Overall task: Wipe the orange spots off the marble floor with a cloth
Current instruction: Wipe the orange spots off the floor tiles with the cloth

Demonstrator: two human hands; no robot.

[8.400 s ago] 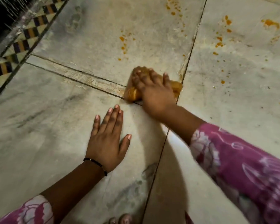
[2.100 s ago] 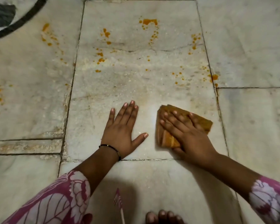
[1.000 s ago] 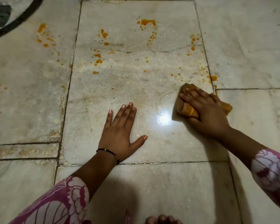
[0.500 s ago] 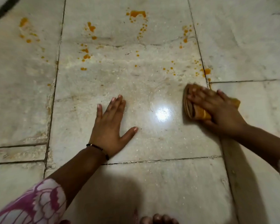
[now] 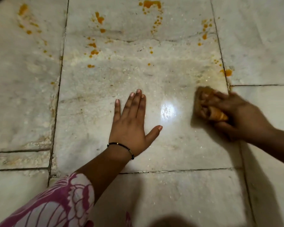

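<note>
Orange spots speckle the far part of the marble floor, with more drops toward the left and one spot by the right-hand joint. My right hand, blurred by motion, is closed on a bunched orange-stained cloth and presses it to the slab near that joint. My left hand lies flat on the same slab with its fingers spread, a thin black bracelet at the wrist, holding nothing.
Dark joints separate the marble slabs, and the left one has crumbled, chipped edges. A bright light reflection sits between my hands. Pink floral sleeve covers my left forearm at the bottom.
My right hand has rubbed the cloth along the right joint, sliding slightly down and back. The small drops beside the joint are smeared away. My left hand stays planted.
</note>
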